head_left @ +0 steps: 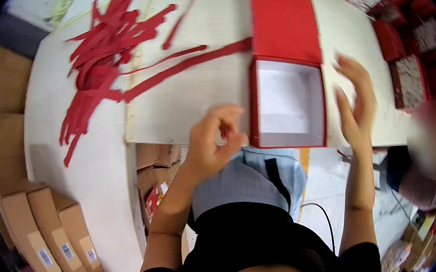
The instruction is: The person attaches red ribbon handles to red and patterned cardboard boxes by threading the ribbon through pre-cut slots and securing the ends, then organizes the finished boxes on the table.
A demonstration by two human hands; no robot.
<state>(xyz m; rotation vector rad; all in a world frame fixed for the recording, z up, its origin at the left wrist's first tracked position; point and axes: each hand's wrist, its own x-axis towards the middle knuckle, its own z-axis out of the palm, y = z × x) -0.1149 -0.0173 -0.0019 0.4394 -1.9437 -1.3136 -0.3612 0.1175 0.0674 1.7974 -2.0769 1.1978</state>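
Observation:
A red box (251, 105) with a white inside (289, 98) stands on the table in front of me. Its red lid (285, 23) is folded back, away from me. Beside the box's near left corner is my left hand (216, 141), fingers loosely bent and apart from the thumb, nothing visible in them. My right hand (359, 101) is just off the box's right side, thumb and fingers spread, slightly blurred. A dark red ribbon (183, 67) runs along the table and reaches the box's left edge near the lid fold.
A heap of red ribbon strips (106, 52) lies at the far left of the white table (172, 109). Several red boxes (390, 38) are stacked at the far right. Brown cartons (12, 143) line the left side. Another person (423, 166) is at the right.

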